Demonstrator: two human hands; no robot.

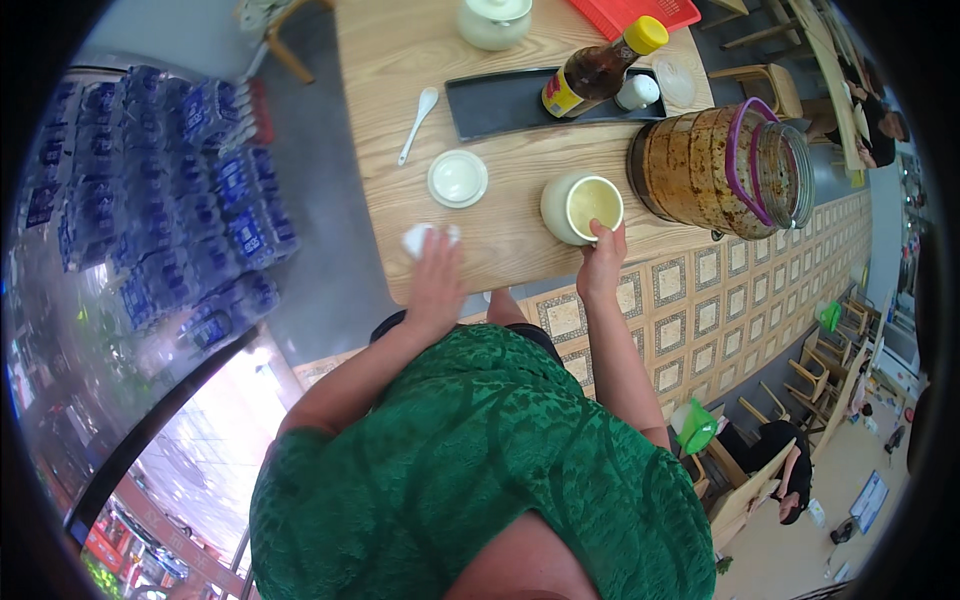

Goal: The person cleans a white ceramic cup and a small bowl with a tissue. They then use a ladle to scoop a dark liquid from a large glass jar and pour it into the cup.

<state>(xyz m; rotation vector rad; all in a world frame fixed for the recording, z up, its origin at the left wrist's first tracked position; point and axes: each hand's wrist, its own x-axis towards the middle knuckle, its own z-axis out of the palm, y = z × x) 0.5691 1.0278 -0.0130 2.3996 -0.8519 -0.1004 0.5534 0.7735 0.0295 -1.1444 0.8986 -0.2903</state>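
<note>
My right hand (601,264) grips the rim of a pale ceramic jar (559,210), which has no lid on and sits at the front of the wooden table. Its inside shows pale and smooth. Under the fingers of my left hand (435,281) is a crumpled white tissue (417,238), pressed on the tabletop near the left front corner. A round white ceramic lid (458,178) lies just beyond that hand. Farther back rests a white ceramic spoon (418,126).
A black tray (495,105) carries a yellow-capped sauce bottle (592,79) and a small white shaker (638,92). Right of the jar stands a large stained container (690,169) with a purple handle. Behind are a lidded jar (495,26) and a red basket (637,9). Bottled-water packs (157,187) stand left.
</note>
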